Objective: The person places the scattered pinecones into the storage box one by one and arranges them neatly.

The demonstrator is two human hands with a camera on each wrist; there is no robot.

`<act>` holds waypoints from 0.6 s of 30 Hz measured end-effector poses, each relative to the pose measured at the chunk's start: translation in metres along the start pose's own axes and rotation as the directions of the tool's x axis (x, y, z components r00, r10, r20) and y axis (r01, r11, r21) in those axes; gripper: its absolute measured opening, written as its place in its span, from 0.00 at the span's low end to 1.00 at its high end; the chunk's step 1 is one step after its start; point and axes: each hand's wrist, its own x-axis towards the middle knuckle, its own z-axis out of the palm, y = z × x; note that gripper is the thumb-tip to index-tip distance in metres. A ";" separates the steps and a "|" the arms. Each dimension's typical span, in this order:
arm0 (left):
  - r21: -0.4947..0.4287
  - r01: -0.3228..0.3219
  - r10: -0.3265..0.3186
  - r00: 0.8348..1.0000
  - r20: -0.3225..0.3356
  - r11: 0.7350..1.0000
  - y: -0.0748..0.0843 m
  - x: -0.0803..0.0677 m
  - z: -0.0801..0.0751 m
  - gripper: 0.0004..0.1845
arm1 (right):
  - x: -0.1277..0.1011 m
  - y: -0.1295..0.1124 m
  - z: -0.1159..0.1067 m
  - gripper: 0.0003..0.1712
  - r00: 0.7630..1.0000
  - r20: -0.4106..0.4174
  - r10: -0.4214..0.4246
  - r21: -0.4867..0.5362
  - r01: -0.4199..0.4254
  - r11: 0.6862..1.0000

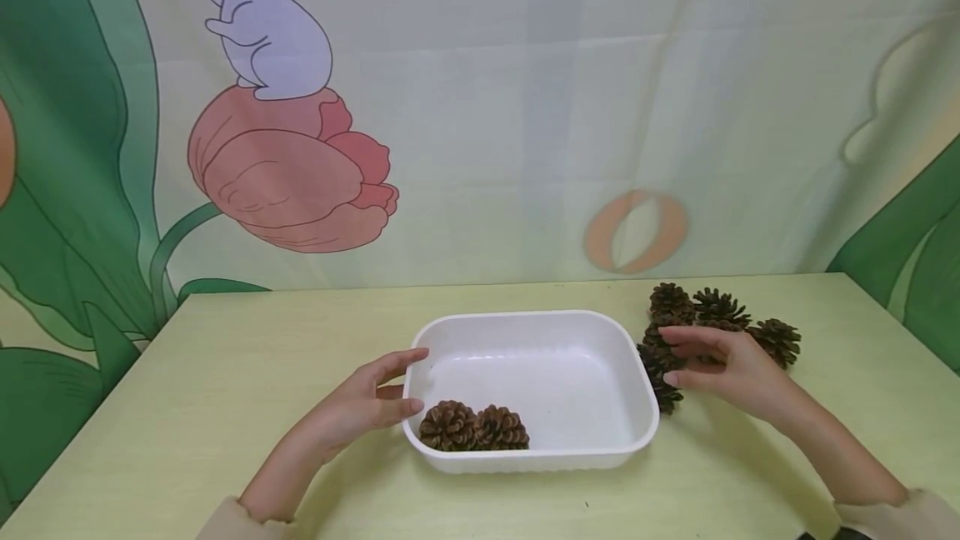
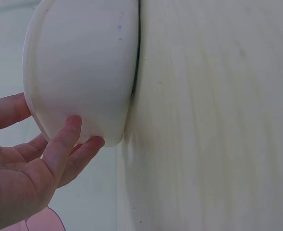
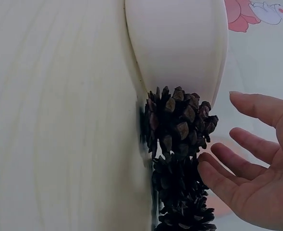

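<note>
A white plastic tray [image 1: 525, 463] holds two brown pine cones, one pine cone [image 1: 448, 426] in the front left corner and another pine cone [image 1: 501, 428] right beside it. My left hand [image 1: 367, 401] grips the tray's left end, with some fingers over the rim and others against the outer wall in the left wrist view. Just right of the tray, my right hand [image 1: 731, 369] hovers over more pine cones with fingers spread and nothing held. In the right wrist view, the nearest pine cone [image 3: 179, 122] sits against the tray's end, below the fingertips.
Several pine cones lie in a group at the tray's right, the outermost pine cone [image 1: 776, 342] farthest right. A pale yellow table [image 1: 300, 332] carries everything. Behind it hangs a printed curtain [image 1: 480, 148] with a rabbit and flower.
</note>
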 end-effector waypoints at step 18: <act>0.003 -0.005 0.005 1.000 0.003 1.000 0.001 -0.001 0.000 0.34 | 0.005 0.002 0.009 0.34 1.000 0.020 0.002 -0.099 0.000 0.995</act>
